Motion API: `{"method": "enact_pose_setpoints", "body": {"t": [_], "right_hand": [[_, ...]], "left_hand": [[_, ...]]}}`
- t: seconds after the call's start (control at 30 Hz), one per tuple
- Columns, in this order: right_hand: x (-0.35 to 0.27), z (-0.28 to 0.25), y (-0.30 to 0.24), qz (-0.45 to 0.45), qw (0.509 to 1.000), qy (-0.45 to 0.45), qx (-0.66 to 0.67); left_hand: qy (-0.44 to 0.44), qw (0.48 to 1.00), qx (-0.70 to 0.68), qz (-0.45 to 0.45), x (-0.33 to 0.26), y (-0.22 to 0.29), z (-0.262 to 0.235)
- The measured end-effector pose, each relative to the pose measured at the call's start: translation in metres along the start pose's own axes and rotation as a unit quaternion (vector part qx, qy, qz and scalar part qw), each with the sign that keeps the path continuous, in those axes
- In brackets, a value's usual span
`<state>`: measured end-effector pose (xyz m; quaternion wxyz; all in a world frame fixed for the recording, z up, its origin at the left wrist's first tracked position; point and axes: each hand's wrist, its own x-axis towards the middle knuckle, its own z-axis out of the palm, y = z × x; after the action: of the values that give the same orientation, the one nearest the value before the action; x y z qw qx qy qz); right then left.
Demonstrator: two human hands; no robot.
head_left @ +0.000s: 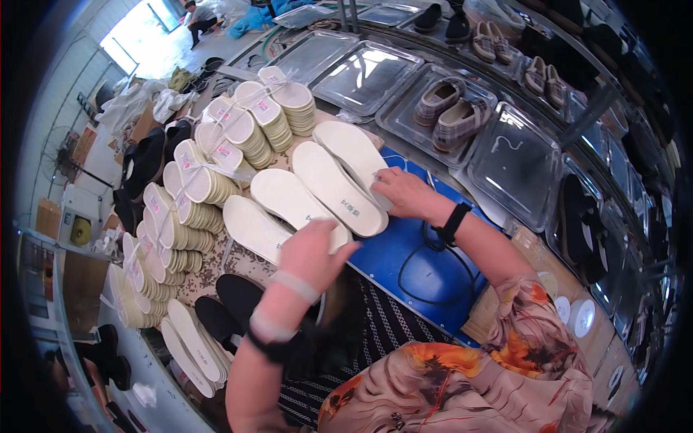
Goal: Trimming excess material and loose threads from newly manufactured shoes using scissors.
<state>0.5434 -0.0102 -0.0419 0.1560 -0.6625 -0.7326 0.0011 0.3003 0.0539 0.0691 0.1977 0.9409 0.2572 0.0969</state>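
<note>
Several cream-white insoles [338, 189] lie side by side in front of me, with small dark print at their heels. Over the heel ends of the two left ones, my left hand [310, 254] is slightly blurred, its thumb spread away from the fingers; I see nothing held in it. My right hand [406, 193] has its fingers closed at the right edge of the farthest-right insole [349, 151]. Beneath that hand is a blue board [411, 267] with a dark cable [406, 278] looped on it.
Tied stacks of cream insoles [206, 177] line the table's left side. Dark shoes [234, 299] and loose insoles [193, 346] lie nearer me. Metal trays [368, 78] stand beyond, one holding plaid shoes [462, 123]. A rack [592, 115] rises right. A person [199, 22] crouches far back.
</note>
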Motion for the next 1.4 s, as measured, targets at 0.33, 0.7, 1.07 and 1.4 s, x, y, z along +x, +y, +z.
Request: {"method": "enact_pose_setpoints", "body": {"t": [0.33,0.7,1.07,1.4], "right_hand": [[0.001,-0.017,0.001,-0.048,0.994,-0.055,0.083],[-0.003,-0.015,0.011,0.307,0.871,0.146,0.354],[0.01,-0.049,-0.227,-0.124,0.935,0.157,0.291],[0.014,0.006,-0.33,-0.137,0.979,-0.065,0.135]], "left_hand": [[-0.07,0.936,0.324,-0.122,0.082,-0.002,0.116],[0.194,0.962,-0.139,-0.131,0.052,0.015,0.086],[0.467,0.868,0.003,-0.172,-0.267,-0.057,-0.048],[0.292,0.887,0.107,-0.342,-0.281,-0.06,0.009]]}}
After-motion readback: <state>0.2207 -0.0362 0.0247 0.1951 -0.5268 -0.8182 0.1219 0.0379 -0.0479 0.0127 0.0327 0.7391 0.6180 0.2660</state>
